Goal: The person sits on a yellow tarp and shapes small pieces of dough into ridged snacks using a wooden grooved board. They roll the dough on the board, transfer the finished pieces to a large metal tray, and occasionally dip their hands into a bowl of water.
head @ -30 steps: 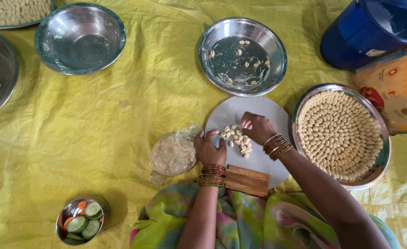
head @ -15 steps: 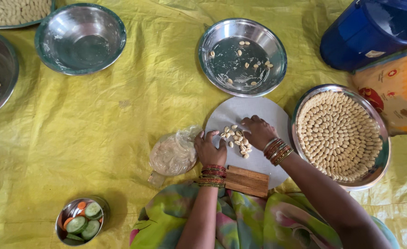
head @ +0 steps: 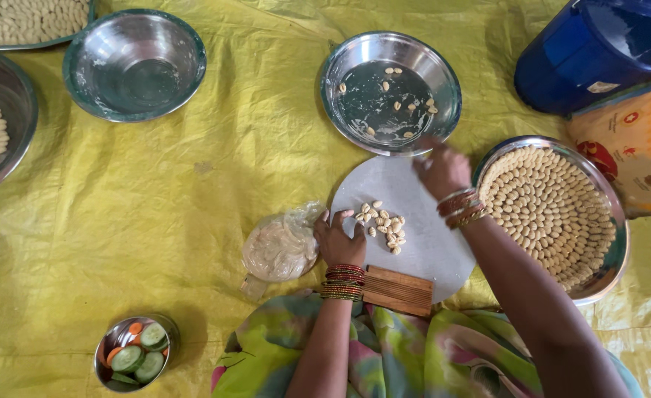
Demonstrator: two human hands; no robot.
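Blue drum [head: 598, 51]; cucumber bowl [head: 135, 359]; empty steel bowl [head: 134, 65]

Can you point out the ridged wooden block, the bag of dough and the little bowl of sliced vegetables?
ridged wooden block [head: 398, 290], head view, middle of its grooved top.
bag of dough [head: 279, 248], head view, centre of the dough lump.
bowl of sliced vegetables [head: 105, 347], head view, left steel rim.

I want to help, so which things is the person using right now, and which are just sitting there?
In use:
left hand by the small dough pieces
round board
right hand near the wet steel plate
tray of arranged pieces

Just sitting:
empty steel bowl
bowl of cucumber slices
blue container
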